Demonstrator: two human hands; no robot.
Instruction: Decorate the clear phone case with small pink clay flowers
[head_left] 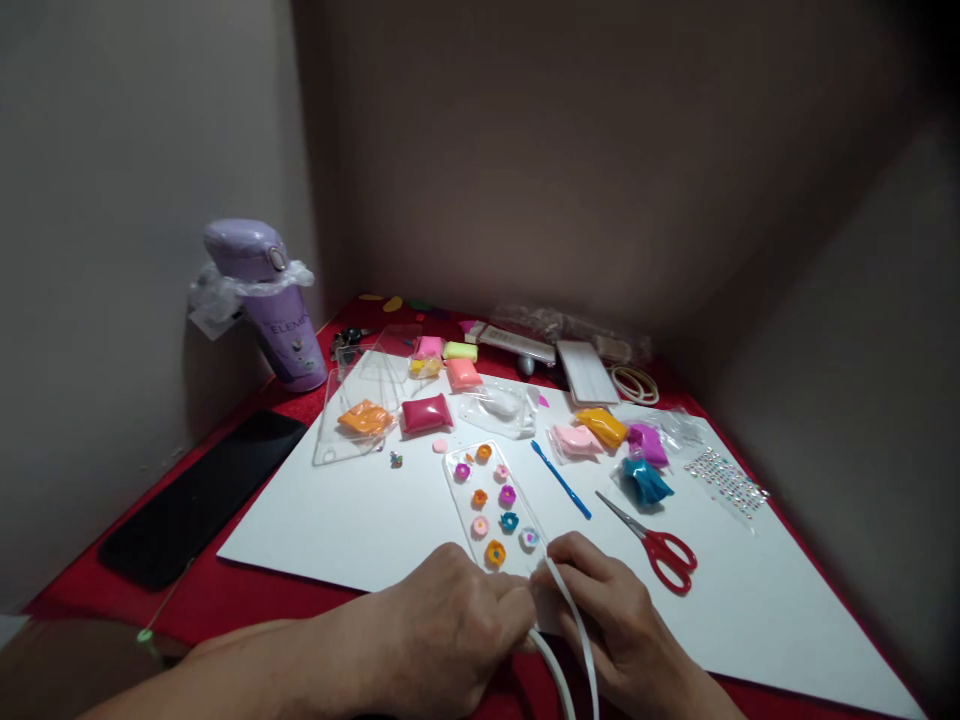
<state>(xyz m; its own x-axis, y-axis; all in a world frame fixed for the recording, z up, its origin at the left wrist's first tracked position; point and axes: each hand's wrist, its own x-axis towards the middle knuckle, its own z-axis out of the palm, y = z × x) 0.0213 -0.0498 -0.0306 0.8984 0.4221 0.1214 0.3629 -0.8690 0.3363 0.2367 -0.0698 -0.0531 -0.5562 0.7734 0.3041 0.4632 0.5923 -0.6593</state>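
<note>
1. The room: plain, dim grey walls (487,160) close in behind and on both sides, with the far corner in shadow.
2. A red cloth (247,597) covers the work surface, showing along its edges.
3. On it lies a broad white board (787,610), lit more brightly than the walls.
4. The left hand (457,620) reaches in at the board's near edge, its fingers curled tightly closed on the end of a thick white cord.
5. The right hand (607,615) is just beside it, fingers bent and tips near the left thumb; whether they pinch anything I cannot tell.
6. A purple bottle (289,325) stands on the cloth at the far left.
7. A black phone (202,500) lies flat, nearer, left of the board.
8. The clear case (493,510) lies just beyond the hands, near the middle of the board. Its long axis runs away from the person, the far end leaning slightly left; its near end is hidden by the hands.
9. The thick white cord (553,665) curves from the left hand down and rightward to the bottom edge of view. A thin white strip (584,640) runs from beside the right fingertips in the same direction; whether the two join is out of view.
10. Red-handled scissors (649,536) lie right of the case, blades pointing away and left.
11. A slim blue tool (562,482) lies between case and scissors, slanting similarly.
12. Small colourful flowers (508,495) dot the case.
</note>
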